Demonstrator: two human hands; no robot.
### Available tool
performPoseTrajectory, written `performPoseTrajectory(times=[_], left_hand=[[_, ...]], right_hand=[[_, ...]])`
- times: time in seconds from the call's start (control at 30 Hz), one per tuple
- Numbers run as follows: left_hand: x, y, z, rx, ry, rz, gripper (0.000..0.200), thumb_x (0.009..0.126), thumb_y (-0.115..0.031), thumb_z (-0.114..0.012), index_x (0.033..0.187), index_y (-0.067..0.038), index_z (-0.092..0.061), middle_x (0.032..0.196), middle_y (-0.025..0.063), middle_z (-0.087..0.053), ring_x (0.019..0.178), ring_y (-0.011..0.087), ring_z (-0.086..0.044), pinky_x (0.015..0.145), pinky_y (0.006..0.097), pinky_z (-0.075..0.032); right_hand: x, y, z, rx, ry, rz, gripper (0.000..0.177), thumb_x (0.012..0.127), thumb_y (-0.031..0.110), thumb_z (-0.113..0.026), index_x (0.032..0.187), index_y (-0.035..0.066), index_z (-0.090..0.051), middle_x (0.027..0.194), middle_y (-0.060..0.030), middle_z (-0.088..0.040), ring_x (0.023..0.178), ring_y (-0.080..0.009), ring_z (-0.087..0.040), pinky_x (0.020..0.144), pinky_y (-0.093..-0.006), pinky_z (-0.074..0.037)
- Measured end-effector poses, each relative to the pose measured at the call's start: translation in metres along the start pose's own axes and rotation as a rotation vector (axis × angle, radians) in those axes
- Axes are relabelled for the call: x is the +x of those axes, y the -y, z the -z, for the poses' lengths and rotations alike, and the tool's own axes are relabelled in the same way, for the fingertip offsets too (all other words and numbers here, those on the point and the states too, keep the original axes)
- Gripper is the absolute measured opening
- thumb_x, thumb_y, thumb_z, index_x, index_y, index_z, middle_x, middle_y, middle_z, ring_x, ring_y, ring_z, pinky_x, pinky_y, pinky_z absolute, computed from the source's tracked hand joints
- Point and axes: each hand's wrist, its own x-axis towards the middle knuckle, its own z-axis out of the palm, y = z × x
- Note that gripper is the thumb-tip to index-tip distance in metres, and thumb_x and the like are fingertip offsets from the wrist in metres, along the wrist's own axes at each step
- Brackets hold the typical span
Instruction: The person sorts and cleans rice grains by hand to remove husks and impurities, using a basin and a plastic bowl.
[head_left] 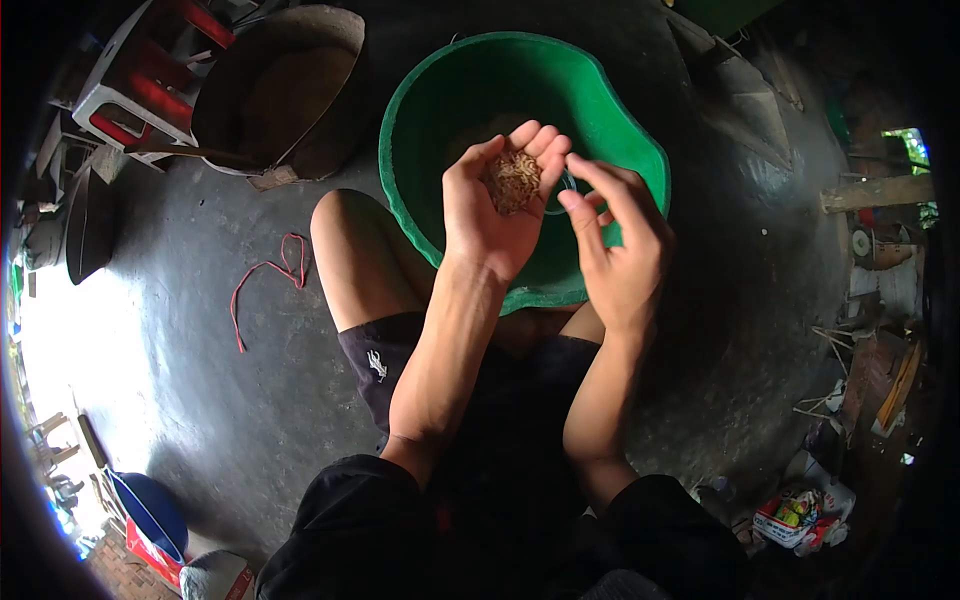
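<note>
Palm up over the green basin [625, 90], my left hand [490, 225] is cupped around a small heap of brown, husk-covered grains [514, 183]. My right hand [625, 235] is beside it, thumb and forefinger close together in a pinch near the left fingertips. A thin, pale bluish thing [570, 181] shows between those fingers, too small to make out. The basin stands on the floor between my bent knees, its rim uneven. Shade and my hands hide much of its bottom.
A large round pan [335, 100] with brown contents stands at upper left by a red and white stool [130, 90]. Red string [262, 265] lies on the dark floor [300, 400]. A blue container [150, 510] is at lower left, colourful packets [797, 510] at lower right.
</note>
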Motion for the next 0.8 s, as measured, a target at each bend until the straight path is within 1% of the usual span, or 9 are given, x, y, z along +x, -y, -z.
performPoseTrajectory(times=[0.03, 0.1, 0.17, 0.23, 0.3, 0.4, 0.63, 0.73, 0.8], left_hand=[[0.000, 0.002, 0.000, 0.000, 0.000, -0.001, 0.036, 0.097, -0.017, -0.036, 0.115, 0.009, -0.053, 0.109, 0.0217, -0.064, 0.101, 0.0333, -0.065, 0.092, 0.0393, -0.054], [0.000, 0.004, 0.002, -0.014, 0.033, 0.045, 0.036, 0.097, -0.017, -0.036, 0.115, 0.008, -0.053, 0.109, 0.0205, -0.064, 0.100, 0.0322, -0.065, 0.090, 0.0386, -0.055], [-0.001, 0.004, 0.002, -0.007, 0.020, 0.048, 0.036, 0.097, -0.019, -0.036, 0.115, 0.007, -0.053, 0.108, 0.0191, -0.064, 0.098, 0.0308, -0.065, 0.089, 0.0382, -0.054], [-0.002, 0.002, 0.004, 0.007, 0.082, 0.070, 0.034, 0.098, -0.016, -0.037, 0.116, 0.007, -0.054, 0.112, 0.0206, -0.063, 0.106, 0.0326, -0.063, 0.095, 0.0387, -0.051], [-0.003, 0.003, 0.003, 0.020, 0.077, 0.058, 0.034, 0.098, -0.016, -0.037, 0.116, 0.007, -0.054, 0.112, 0.0203, -0.063, 0.106, 0.0322, -0.063, 0.095, 0.0385, -0.051], [-0.004, 0.001, 0.001, 0.041, 0.077, 0.046, 0.034, 0.098, -0.016, -0.036, 0.116, 0.007, -0.054, 0.112, 0.0196, -0.063, 0.106, 0.0316, -0.062, 0.095, 0.0383, -0.051], [-0.004, 0.003, 0.001, 0.040, 0.088, 0.061, 0.034, 0.098, -0.016, -0.037, 0.116, 0.007, -0.054, 0.111, 0.0189, -0.063, 0.106, 0.0309, -0.061, 0.097, 0.0384, -0.050], [-0.005, 0.005, -0.001, 0.008, 0.068, 0.064, 0.033, 0.098, -0.016, -0.037, 0.116, 0.007, -0.054, 0.111, 0.0188, -0.063, 0.106, 0.0308, -0.061, 0.097, 0.0387, -0.049], [-0.005, 0.007, -0.004, -0.011, 0.042, 0.058, 0.034, 0.097, -0.018, -0.037, 0.115, 0.006, -0.054, 0.108, 0.0180, -0.063, 0.103, 0.0298, -0.062, 0.095, 0.0380, -0.050]], right_hand=[[0.000, 0.005, 0.000, 0.010, 0.032, 0.017, 0.023, 0.085, 0.002, -0.067, 0.108, 0.006, -0.068, 0.097, -0.0097, -0.066, 0.085, -0.0253, -0.065, 0.070, -0.0354, -0.052], [-0.003, 0.010, -0.002, -0.041, 0.071, 0.038, 0.022, 0.085, 0.002, -0.067, 0.107, 0.006, -0.068, 0.095, -0.0094, -0.064, 0.084, -0.0268, -0.065, 0.071, -0.0360, -0.052], [-0.005, 0.016, -0.004, -0.092, 0.101, 0.017, 0.022, 0.085, 0.002, -0.067, 0.107, 0.005, -0.067, 0.096, -0.0090, -0.063, 0.085, -0.0273, -0.065, 0.071, -0.0363, -0.052], [-0.005, 0.018, -0.005, -0.146, 0.129, -0.004, 0.023, 0.084, 0.001, -0.067, 0.107, 0.005, -0.067, 0.097, -0.0086, -0.062, 0.085, -0.0278, -0.065, 0.071, -0.0366, -0.052], [-0.006, 0.015, -0.009, -0.146, 0.153, -0.044, 0.025, 0.084, 0.000, -0.067, 0.108, 0.005, -0.066, 0.097, -0.0080, -0.062, 0.086, -0.0284, -0.065, 0.070, -0.0367, -0.053], [-0.008, 0.007, -0.014, -0.141, 0.140, 0.018, 0.025, 0.084, -0.001, -0.066, 0.107, 0.005, -0.066, 0.096, -0.0085, -0.062, 0.086, -0.0289, -0.065, 0.069, -0.0370, -0.053], [-0.010, -0.001, -0.023, -0.130, 0.088, -0.001, 0.016, 0.083, -0.001, -0.066, 0.098, 0.004, -0.064, 0.094, -0.0091, -0.061, 0.083, -0.0292, -0.065, 0.067, -0.0370, -0.053], [-0.009, -0.005, -0.026, -0.105, 0.053, 0.014, 0.010, 0.086, 0.000, -0.065, 0.095, 0.003, -0.063, 0.093, -0.0099, -0.061, 0.081, -0.0288, -0.064, 0.068, -0.0360, -0.052], [-0.008, -0.009, -0.027, 0.132, 0.030, -0.028, 0.005, 0.090, 0.002, -0.063, 0.095, 0.002, -0.063, 0.092, -0.0099, -0.062, 0.080, -0.0255, -0.064, 0.069, -0.0335, -0.052]])
